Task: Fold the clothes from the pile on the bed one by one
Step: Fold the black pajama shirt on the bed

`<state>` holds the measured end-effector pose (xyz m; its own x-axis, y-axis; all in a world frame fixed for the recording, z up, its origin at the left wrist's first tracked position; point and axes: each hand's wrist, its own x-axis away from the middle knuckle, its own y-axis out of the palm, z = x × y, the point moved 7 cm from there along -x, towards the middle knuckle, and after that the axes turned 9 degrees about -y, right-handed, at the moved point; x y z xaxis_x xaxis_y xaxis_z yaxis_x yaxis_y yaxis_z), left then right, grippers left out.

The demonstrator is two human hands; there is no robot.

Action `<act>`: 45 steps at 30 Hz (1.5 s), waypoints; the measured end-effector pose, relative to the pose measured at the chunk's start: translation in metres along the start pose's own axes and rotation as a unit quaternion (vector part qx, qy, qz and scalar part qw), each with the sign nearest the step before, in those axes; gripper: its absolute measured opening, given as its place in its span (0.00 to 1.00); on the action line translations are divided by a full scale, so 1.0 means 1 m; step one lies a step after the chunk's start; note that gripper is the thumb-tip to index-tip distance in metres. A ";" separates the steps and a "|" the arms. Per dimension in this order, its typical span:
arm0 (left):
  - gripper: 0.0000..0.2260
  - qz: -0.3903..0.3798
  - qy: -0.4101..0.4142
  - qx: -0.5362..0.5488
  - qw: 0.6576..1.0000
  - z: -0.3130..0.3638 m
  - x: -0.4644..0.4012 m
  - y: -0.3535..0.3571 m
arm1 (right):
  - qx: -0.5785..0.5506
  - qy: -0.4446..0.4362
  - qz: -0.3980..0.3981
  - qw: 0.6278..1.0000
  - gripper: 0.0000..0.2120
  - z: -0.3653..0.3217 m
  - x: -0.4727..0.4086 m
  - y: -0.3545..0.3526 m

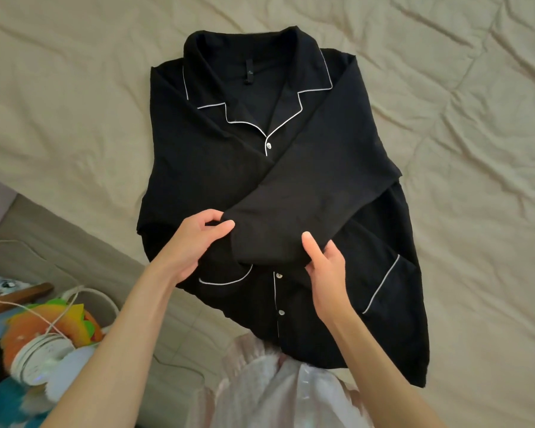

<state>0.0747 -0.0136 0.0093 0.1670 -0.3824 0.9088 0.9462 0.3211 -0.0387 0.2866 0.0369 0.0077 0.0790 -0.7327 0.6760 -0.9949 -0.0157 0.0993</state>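
A black shirt (291,180) (white piping) lies face up on the bed (74,103), both hands, left (195,242) and right (325,267), pinching what looks like its folded-over sleeve cuff.

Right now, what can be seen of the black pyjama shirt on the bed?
The black pyjama shirt lies face up on the beige bedsheet, collar away from the person. It looks like soft, slightly crinkled fabric, with white piping on the notched collar, placket and two lower pockets, and small pale buttons. One sleeve is folded diagonally across the chest; the left hand and right hand grip its cuff end. The hem reaches a pale pink garment at the near edge.
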 end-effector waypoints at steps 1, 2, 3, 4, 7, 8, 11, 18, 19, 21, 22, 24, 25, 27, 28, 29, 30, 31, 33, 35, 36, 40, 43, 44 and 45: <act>0.07 0.014 0.006 -0.020 1.000 -0.002 -0.001 -0.001 | -0.005 -0.003 -0.008 1.000 0.10 -0.002 0.002 -0.001; 0.09 0.032 0.011 -0.054 0.998 -0.005 -0.004 -0.003 | -0.018 0.007 -0.010 1.000 0.10 0.001 0.004 -0.002; 0.10 0.051 0.011 -0.089 0.995 -0.010 -0.007 -0.004 | -0.037 0.028 -0.008 0.999 0.10 0.006 0.004 -0.002; 0.12 0.071 0.004 -0.118 0.990 -0.017 -0.009 -0.006 | -0.056 0.054 -0.004 0.997 0.10 0.014 0.005 -0.002; 0.14 0.074 -0.041 -0.154 0.985 -0.045 -0.011 -0.010 | -0.068 0.107 -0.014 0.992 0.10 0.038 0.009 0.000; 0.14 0.061 -0.056 -0.162 0.983 -0.055 -0.011 -0.011 | -0.064 0.112 -0.025 0.991 0.09 0.043 0.012 0.002; 0.08 0.025 -0.073 -0.184 0.980 -0.076 -0.005 -0.012 | -0.040 0.111 -0.066 0.991 0.08 0.048 0.020 0.008; 0.04 0.066 0.037 -0.164 0.984 -0.088 0.010 -0.018 | 0.051 0.101 -0.093 0.989 0.10 0.058 0.034 0.000; 0.02 0.075 0.052 -0.154 0.984 -0.087 0.012 -0.018 | 0.065 0.091 -0.106 0.988 0.10 0.058 0.038 0.001; 0.02 0.088 0.069 -0.137 0.984 -0.087 0.016 -0.017 | 0.085 0.077 -0.136 0.984 0.09 0.060 0.046 0.005; 0.02 0.091 0.071 -0.129 0.985 -0.087 0.017 -0.016 | 0.102 0.070 -0.150 0.981 0.09 0.062 0.049 0.007; 0.02 0.091 0.057 -0.123 0.987 -0.094 0.017 -0.016 | 0.156 0.049 -0.155 0.974 0.09 0.066 0.054 0.009; 0.04 0.090 0.045 -0.122 0.987 -0.098 0.017 -0.017 | 0.183 0.037 -0.145 0.972 0.09 0.066 0.054 0.007; 0.06 0.090 0.022 -0.126 0.988 -0.108 0.016 -0.021 | 0.217 0.027 -0.114 0.969 0.09 0.068 0.055 0.002; 0.06 0.090 0.013 -0.126 0.988 -0.112 0.016 -0.022 | 0.224 0.030 -0.100 0.969 0.07 0.070 0.055 -0.001; 0.05 0.089 0.007 -0.127 0.988 -0.117 0.017 -0.024 | 0.228 0.034 -0.090 0.969 0.06 0.073 0.055 -0.003; 0.03 0.088 0.006 -0.128 0.988 -0.120 0.019 -0.024 | 0.234 0.038 -0.084 0.968 0.07 0.075 0.057 -0.006; 0.03 0.090 0.005 -0.130 0.987 -0.123 0.021 -0.024 | 0.239 0.039 -0.082 0.967 0.08 0.077 0.058 -0.007; 0.02 0.106 0.018 -0.127 0.986 -0.127 0.027 -0.024 | 0.242 0.034 -0.100 0.964 0.09 0.080 0.061 -0.009; 0.01 0.135 0.042 -0.112 0.984 -0.129 0.030 -0.023 | 0.249 0.022 -0.127 0.960 0.09 0.082 0.063 -0.010; 0.03 0.147 0.053 -0.108 0.982 -0.129 0.032 -0.021 | 0.257 0.022 -0.141 0.956 0.08 0.085 0.064 -0.011; 0.14 0.129 -0.010 -0.059 0.990 -0.172 0.013 -0.012 | 0.311 0.070 -0.187 0.929 0.07 0.115 0.064 -0.021; 0.17 0.137 -0.072 -0.048 0.987 -0.213 -0.003 -0.006 | 0.361 0.088 -0.162 0.914 0.13 0.135 0.056 -0.034; 0.16 0.149 -0.080 -0.056 0.984 -0.223 -0.007 -0.005 | 0.371 0.086 -0.153 0.912 0.14 0.138 0.054 -0.039; 0.15 0.158 -0.083 -0.062 0.982 -0.231 -0.011 -0.004 | 0.380 0.077 -0.145 0.910 0.16 0.140 0.050 -0.043</act>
<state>0.1327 -0.2105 -0.0965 0.4193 -0.1309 0.8984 0.8831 0.2881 -0.3703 0.3251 -0.0945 -0.0650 0.2945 -0.5195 0.8022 -0.6823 -0.7020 -0.2041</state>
